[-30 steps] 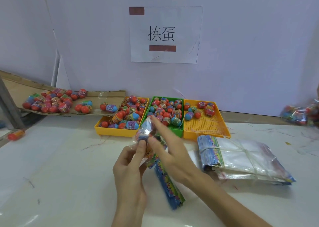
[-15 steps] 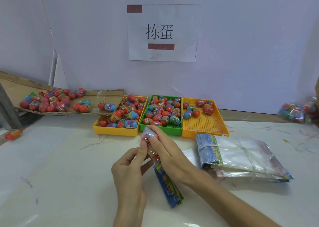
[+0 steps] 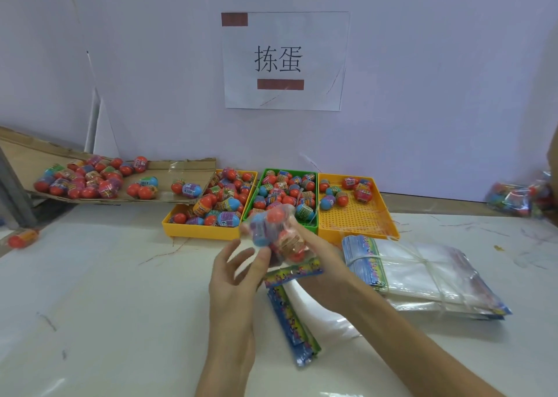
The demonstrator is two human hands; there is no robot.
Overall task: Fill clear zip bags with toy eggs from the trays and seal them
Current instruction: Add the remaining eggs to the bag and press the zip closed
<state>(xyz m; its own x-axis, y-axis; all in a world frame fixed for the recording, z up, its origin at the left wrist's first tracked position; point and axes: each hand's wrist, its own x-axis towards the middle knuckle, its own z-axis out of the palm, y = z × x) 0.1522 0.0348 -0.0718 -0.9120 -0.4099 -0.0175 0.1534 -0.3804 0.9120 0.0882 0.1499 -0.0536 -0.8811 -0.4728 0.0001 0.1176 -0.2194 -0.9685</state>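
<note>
Nearest the camera, on the white table (image 3: 105, 291), a small stack of flat zip bags (image 3: 294, 330) lies with its blue printed edge facing up, partly under the two forearms. Just above it the filled bag (image 3: 279, 239) is held clear of the table. It is clear plastic, bulging and motion-blurred, and the toy eggs (image 3: 276, 215) inside show red, blue and orange through the film. Its colourful printed header strip (image 3: 294, 273) is at the lower end, pointing back toward the person.

The right hand (image 3: 321, 264) grips this bag from the right, with its fingers curled round the lower part beside the header. The left hand (image 3: 235, 273) is loose, its fingers apart and relaxed. One fingertip rests against the bag's left side, and nothing is pinched.

To the right, a tied bundle of empty bags (image 3: 422, 276) lies flat, well apart from the hands. Three trays stand in a row behind the hands, touching side by side. The left yellow tray (image 3: 199, 232) is heaped with loose eggs (image 3: 225, 199), and the green tray (image 3: 312, 229) in the middle is also full. The right yellow tray (image 3: 362, 220) has only a few eggs at its far end, with bare perforated floor in front. A cardboard sheet (image 3: 193, 170) slopes down to the left yellow tray and carries more eggs. A stray egg (image 3: 22, 239) lies at the far left edge of the table, and packed bags (image 3: 519, 197) sit at the far right. A paper sign (image 3: 283, 61) hangs on the wall.
</note>
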